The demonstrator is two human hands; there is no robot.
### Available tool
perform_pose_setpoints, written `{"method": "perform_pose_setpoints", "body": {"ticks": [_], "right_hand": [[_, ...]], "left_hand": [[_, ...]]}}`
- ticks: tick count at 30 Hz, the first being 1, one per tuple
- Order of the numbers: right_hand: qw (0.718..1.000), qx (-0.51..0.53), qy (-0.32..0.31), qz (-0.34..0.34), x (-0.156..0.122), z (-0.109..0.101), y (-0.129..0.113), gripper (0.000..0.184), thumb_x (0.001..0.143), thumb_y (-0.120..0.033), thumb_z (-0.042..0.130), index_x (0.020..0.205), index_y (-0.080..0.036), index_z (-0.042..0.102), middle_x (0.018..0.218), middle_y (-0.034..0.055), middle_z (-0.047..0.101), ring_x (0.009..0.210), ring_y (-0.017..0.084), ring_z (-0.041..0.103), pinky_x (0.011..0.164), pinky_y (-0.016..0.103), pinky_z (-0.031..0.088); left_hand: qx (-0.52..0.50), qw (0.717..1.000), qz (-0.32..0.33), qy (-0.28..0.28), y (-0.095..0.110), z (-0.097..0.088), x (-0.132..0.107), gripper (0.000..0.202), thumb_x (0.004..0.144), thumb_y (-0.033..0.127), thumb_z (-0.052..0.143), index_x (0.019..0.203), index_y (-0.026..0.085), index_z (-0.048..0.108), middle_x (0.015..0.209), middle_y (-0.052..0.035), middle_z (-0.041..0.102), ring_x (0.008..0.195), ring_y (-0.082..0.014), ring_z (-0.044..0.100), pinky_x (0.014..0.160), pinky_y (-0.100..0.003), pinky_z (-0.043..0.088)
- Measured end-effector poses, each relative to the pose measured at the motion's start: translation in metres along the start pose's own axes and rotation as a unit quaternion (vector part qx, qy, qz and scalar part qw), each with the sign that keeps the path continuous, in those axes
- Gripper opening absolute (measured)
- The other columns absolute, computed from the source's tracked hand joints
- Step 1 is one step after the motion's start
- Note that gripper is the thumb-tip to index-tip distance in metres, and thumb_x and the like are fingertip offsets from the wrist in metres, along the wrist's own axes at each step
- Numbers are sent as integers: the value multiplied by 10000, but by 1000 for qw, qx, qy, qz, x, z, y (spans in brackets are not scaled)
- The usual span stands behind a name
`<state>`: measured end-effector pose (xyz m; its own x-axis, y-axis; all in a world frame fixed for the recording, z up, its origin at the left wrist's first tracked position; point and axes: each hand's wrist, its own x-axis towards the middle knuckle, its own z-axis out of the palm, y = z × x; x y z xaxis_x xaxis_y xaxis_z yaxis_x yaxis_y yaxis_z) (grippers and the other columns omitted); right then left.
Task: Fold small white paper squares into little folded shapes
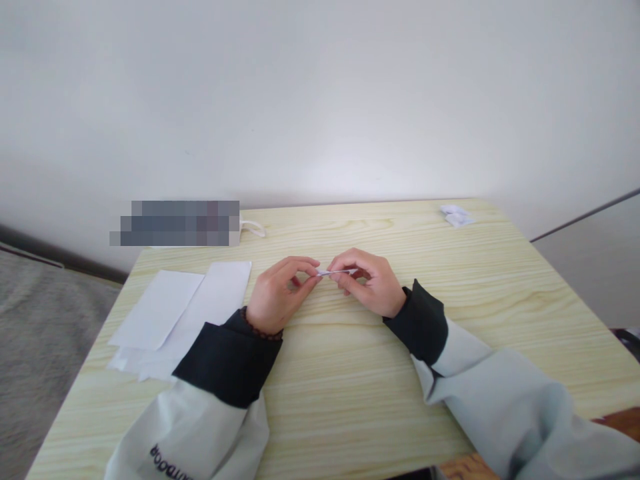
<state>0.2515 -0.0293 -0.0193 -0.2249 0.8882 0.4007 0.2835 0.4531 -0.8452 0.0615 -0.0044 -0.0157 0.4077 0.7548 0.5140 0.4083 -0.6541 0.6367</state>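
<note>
My left hand (281, 291) pinches one end of a small folded piece of white paper (336, 272) between thumb and fingertips. At its other end, the fingers of my right hand (369, 279) are closed on the same paper. The paper is seen nearly edge-on as a thin strip above the table, partly hidden by the right fingers. To the left of my left hand lie several white paper sheets (159, 310), overlapping one another.
The light wood-grain table (340, 387) meets a white wall at the back. Small folded white papers (456, 215) lie at the back right. A blurred-out object (180, 225) with a white loop (253, 229) stands at the back left. Dark and brown items show at the front edge.
</note>
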Motion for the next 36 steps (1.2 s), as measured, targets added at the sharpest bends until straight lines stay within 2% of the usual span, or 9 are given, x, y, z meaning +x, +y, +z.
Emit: {"method": "perform_pose_setpoints", "body": {"ticks": [7,11,15,19,25,30,36], "right_hand": [[999,-29,18,7,3,1,-4,110,832,-281,584,837,-180,628,856,36,657,723,111,623,608,211,533],[998,-8,41,38,3,2,1,150,804,-299,619,905,-188,604,871,28,678,711,117,660,641,227,556],[995,-14,68,66,2,3,6,144,793,-308,632,863,-182,619,783,24,694,646,130,683,601,221,555],[993,10,80,90,2,3,8,185,780,-354,647,839,-179,629,679,16,693,605,159,697,559,225,555],[995,16,65,77,2,2,4,245,784,-414,635,812,-172,622,693,30,698,608,164,701,545,226,555],[996,12,54,69,2,2,2,212,794,-385,633,798,-173,628,722,42,706,615,159,699,561,237,558],[994,14,71,87,2,3,6,208,772,-376,653,815,-174,629,724,39,709,626,166,699,568,247,562]], "left_hand": [[14,999,-42,6,0,1,-2,120,833,268,581,803,164,631,917,-49,712,743,-135,652,620,-224,527],[24,996,-89,5,-1,1,-3,129,824,290,579,825,175,639,925,-27,718,646,-116,639,628,-230,526],[32,992,-121,6,-1,1,-2,139,816,308,584,828,182,641,849,-3,715,600,-105,627,591,-210,505],[19,992,-124,-14,-2,0,-1,183,800,357,595,826,181,635,791,-1,702,602,-116,625,576,-215,498],[13,993,-117,-20,-2,0,-1,183,802,354,585,822,182,645,833,-15,710,618,-126,625,599,-235,499],[1,993,-113,-21,-1,-1,0,172,810,331,571,831,184,658,861,-22,721,632,-128,632,613,-233,509],[-14,992,-129,0,0,0,1,173,793,337,601,808,174,658,799,-20,710,660,-129,637,625,-223,518]]}}
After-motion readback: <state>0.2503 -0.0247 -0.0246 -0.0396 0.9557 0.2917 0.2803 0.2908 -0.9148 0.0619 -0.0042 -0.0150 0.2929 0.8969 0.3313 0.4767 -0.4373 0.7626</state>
